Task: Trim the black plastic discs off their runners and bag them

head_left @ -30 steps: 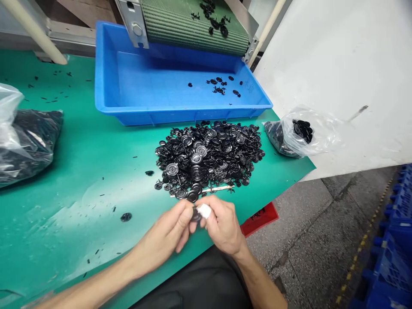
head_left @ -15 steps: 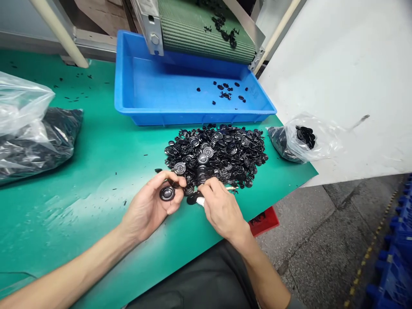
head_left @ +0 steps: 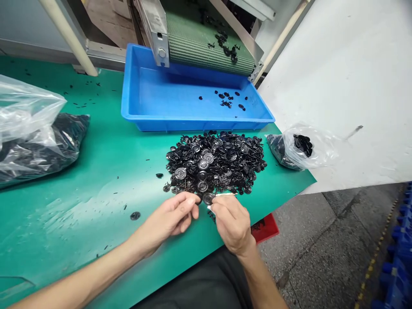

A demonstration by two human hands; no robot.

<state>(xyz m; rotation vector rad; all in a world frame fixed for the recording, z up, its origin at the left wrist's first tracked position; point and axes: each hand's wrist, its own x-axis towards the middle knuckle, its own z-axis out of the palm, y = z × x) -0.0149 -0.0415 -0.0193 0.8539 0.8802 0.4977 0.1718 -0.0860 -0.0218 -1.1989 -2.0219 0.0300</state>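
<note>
A heap of black plastic round-headed clips (head_left: 214,163) lies on the green mat (head_left: 80,223), and my hands are at its near edge. My left hand (head_left: 170,216) is curled, with no part visible in it. My right hand (head_left: 231,223), with white tape on a finger, is right next to a clip disc (head_left: 208,198). A thin pale strip (head_left: 225,194) lies beside that disc. The right fingers hide whatever is between them.
A blue tray (head_left: 196,125) holding a few clips sits under the end of a green conveyor belt (head_left: 206,49). Plastic bags of black parts lie at left (head_left: 38,148) and right (head_left: 299,150). Loose clips dot the mat. A red bin (head_left: 265,228) and blue crates (head_left: 397,274) stand on the floor.
The ring-shaped clip seen in my left palm is no longer visible, and that hand has curled. My hands have come closer together, and the view has shifted slightly.
</note>
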